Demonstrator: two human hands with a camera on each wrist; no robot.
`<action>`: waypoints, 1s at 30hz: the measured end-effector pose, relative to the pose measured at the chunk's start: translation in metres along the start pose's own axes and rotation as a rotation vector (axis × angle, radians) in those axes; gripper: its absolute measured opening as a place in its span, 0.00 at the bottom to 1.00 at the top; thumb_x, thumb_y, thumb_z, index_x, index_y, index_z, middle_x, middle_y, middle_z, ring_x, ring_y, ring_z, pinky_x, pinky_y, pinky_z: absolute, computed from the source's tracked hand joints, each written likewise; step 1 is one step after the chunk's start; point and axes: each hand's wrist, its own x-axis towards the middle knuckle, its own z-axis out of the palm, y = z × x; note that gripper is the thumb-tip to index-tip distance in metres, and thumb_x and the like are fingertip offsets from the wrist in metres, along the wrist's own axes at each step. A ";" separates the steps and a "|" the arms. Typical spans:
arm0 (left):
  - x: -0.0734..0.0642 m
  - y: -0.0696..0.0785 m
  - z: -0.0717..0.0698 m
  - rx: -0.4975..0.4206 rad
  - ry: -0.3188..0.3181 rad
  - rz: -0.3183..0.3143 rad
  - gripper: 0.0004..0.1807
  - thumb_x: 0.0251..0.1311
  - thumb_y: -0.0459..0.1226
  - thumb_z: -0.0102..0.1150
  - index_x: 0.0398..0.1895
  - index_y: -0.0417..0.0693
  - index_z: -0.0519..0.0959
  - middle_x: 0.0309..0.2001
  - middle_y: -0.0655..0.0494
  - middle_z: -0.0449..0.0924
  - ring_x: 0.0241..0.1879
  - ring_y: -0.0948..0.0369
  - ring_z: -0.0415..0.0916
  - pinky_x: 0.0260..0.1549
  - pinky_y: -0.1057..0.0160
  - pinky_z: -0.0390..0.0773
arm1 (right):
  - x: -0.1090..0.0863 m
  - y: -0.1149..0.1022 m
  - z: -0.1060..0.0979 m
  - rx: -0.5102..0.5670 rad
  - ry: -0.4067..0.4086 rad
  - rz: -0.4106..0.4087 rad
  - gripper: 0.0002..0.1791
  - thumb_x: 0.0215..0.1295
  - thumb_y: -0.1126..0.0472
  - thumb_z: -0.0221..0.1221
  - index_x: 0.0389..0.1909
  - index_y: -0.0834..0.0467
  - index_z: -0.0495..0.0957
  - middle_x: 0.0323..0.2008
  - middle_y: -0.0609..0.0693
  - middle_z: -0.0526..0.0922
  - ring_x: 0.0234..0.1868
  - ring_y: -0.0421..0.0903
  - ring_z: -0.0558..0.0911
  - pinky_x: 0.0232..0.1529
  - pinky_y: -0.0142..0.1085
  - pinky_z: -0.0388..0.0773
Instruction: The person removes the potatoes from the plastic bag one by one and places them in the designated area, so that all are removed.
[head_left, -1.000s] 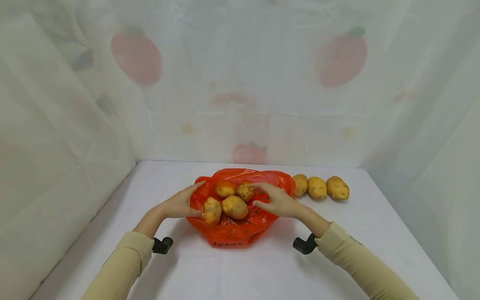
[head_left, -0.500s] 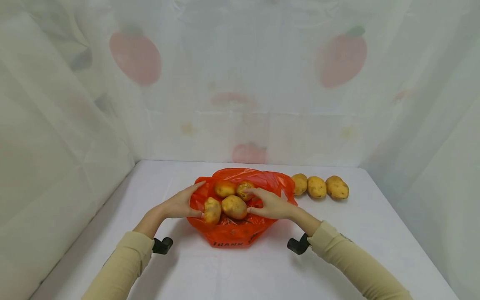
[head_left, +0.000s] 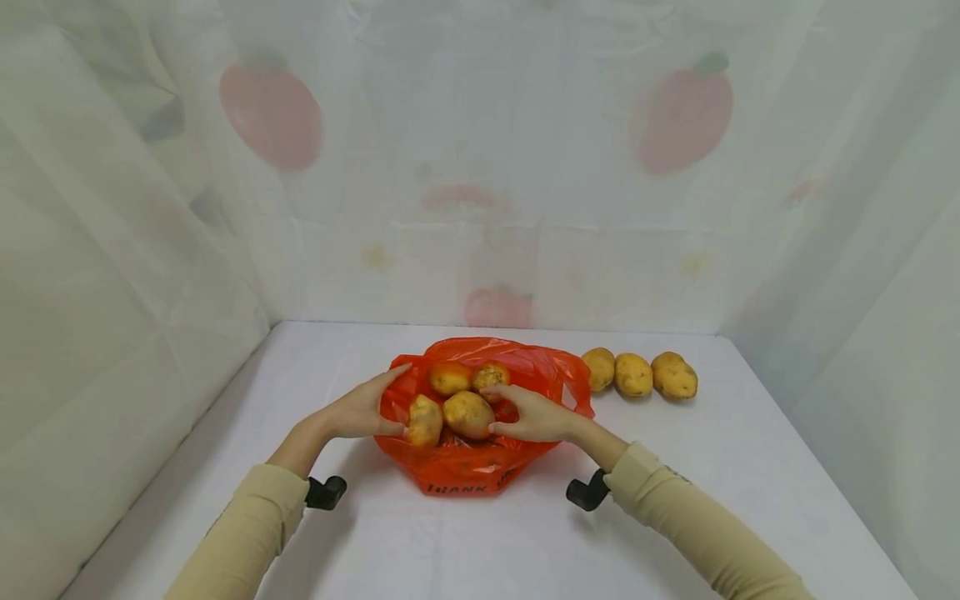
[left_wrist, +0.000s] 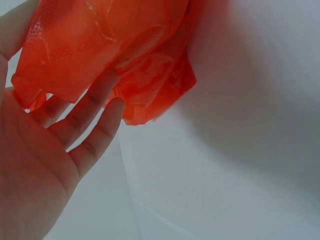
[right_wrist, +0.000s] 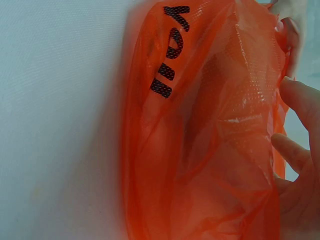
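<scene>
A red plastic bag (head_left: 468, 467) with black lettering stands on the white table, its mouth spread wide. Inside lie several potatoes, among them a front potato (head_left: 468, 414), a left potato (head_left: 425, 422) and a back-right potato (head_left: 492, 377). My left hand (head_left: 360, 408) spans the bag's left rim, thumb by the left potato; in the left wrist view its loosely extended fingers (left_wrist: 92, 145) touch the plastic. My right hand (head_left: 532, 414) reaches over the right rim, thumb beside the front potato and fingertips overlapping the back-right one. The right wrist view shows its fingers (right_wrist: 295, 155) partly behind the plastic.
Three loose potatoes line up right of the bag: a near one (head_left: 599, 369), a middle one (head_left: 633, 375) and an outer one (head_left: 675, 377). White curtains with faded red fruit prints (head_left: 273, 117) enclose the table (head_left: 465, 550) at the back and sides.
My right hand has moved left and slightly down, farther over the potatoes in the bag. The left hand has stayed at the left rim, and the potatoes lie where they were.
</scene>
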 end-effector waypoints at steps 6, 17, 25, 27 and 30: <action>0.001 -0.001 0.000 -0.002 0.003 0.020 0.52 0.44 0.43 0.69 0.72 0.54 0.49 0.69 0.48 0.54 0.66 0.48 0.54 0.61 0.42 0.59 | 0.002 -0.001 0.002 0.027 -0.013 0.033 0.35 0.62 0.49 0.57 0.66 0.56 0.59 0.57 0.52 0.72 0.60 0.49 0.69 0.60 0.46 0.67; 0.002 -0.004 0.002 -0.009 0.012 0.029 0.53 0.43 0.42 0.70 0.72 0.55 0.49 0.68 0.47 0.56 0.65 0.48 0.56 0.60 0.44 0.62 | 0.008 0.000 0.004 0.063 -0.017 0.067 0.36 0.61 0.50 0.58 0.67 0.58 0.58 0.58 0.54 0.72 0.59 0.49 0.70 0.59 0.45 0.69; 0.001 -0.005 0.003 -0.012 0.009 0.022 0.53 0.43 0.42 0.70 0.72 0.54 0.49 0.67 0.47 0.57 0.64 0.48 0.57 0.59 0.44 0.64 | 0.014 0.002 0.009 0.047 -0.020 0.123 0.35 0.61 0.50 0.58 0.67 0.54 0.59 0.58 0.51 0.71 0.58 0.47 0.70 0.59 0.42 0.69; 0.002 -0.006 0.004 -0.009 0.011 0.023 0.53 0.43 0.43 0.70 0.72 0.54 0.49 0.67 0.47 0.57 0.64 0.48 0.57 0.59 0.44 0.64 | 0.016 0.001 0.010 0.037 -0.015 0.131 0.35 0.61 0.49 0.58 0.67 0.55 0.59 0.58 0.51 0.71 0.58 0.47 0.70 0.58 0.42 0.70; 0.002 -0.007 0.004 0.000 0.011 0.026 0.52 0.43 0.43 0.70 0.72 0.53 0.49 0.67 0.47 0.56 0.65 0.48 0.56 0.59 0.44 0.63 | 0.018 -0.001 0.011 0.027 -0.002 0.137 0.35 0.60 0.50 0.59 0.66 0.57 0.60 0.58 0.52 0.71 0.57 0.48 0.71 0.58 0.43 0.70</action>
